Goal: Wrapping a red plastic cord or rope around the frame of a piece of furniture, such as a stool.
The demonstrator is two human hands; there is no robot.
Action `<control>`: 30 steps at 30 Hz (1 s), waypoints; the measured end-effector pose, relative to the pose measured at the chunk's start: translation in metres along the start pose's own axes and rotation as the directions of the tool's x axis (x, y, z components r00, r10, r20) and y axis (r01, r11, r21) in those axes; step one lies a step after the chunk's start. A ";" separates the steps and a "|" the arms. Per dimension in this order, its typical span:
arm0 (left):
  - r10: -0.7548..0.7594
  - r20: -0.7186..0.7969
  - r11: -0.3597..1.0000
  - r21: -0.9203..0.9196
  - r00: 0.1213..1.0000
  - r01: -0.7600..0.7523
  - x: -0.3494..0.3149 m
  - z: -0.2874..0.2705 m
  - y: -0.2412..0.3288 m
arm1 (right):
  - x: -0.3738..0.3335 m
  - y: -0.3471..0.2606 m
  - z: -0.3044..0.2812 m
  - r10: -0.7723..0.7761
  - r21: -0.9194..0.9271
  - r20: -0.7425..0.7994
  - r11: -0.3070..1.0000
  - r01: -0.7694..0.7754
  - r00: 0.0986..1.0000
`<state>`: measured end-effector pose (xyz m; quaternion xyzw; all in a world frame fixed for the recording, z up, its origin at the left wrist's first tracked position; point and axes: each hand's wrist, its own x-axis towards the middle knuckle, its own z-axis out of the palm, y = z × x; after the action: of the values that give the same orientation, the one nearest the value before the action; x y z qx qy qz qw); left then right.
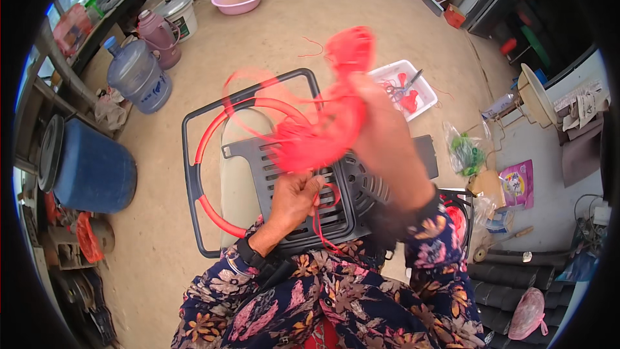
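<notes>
In the head view, the right hand [378, 123] was raised and closed around a bundle of red string [323, 132], which hung blurred above the dark plastic chair [336, 200], while the left hand [294, 197] lower down pinched a loose strand of it. The string looked light, soft and easy to tangle, so it is probably best held by the gathered middle. A white tray [423, 84] lay far right on the floor.
</notes>
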<state>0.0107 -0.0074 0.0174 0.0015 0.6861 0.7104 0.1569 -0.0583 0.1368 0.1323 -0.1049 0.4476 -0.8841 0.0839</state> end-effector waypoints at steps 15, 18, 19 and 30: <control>-0.223 0.205 0.802 -0.517 0.953 0.299 0.020 -0.018 0.029 | -0.269 -0.113 -0.134 -0.238 -0.442 -0.727 0.880 -0.173 0.644; -0.220 0.206 0.794 -0.530 0.954 0.298 0.019 -0.020 0.025 | -0.258 -0.106 -0.130 -0.271 -0.453 -0.781 0.866 -0.210 0.563; -0.215 0.198 0.811 -0.509 0.956 0.288 0.019 -0.019 0.023 | -0.253 -0.105 -0.130 -0.274 -0.453 -0.780 0.867 -0.207 0.562; -0.205 0.202 0.802 -0.527 0.958 0.283 0.015 -0.019 0.014 | -0.134 -0.039 0.002 0.173 -0.550 -0.331 0.763 -0.339 0.928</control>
<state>-0.0108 -0.0226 0.0266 -0.0842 0.4350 0.8493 0.2870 0.0696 0.1907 0.1503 0.0537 0.7205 -0.6829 0.1079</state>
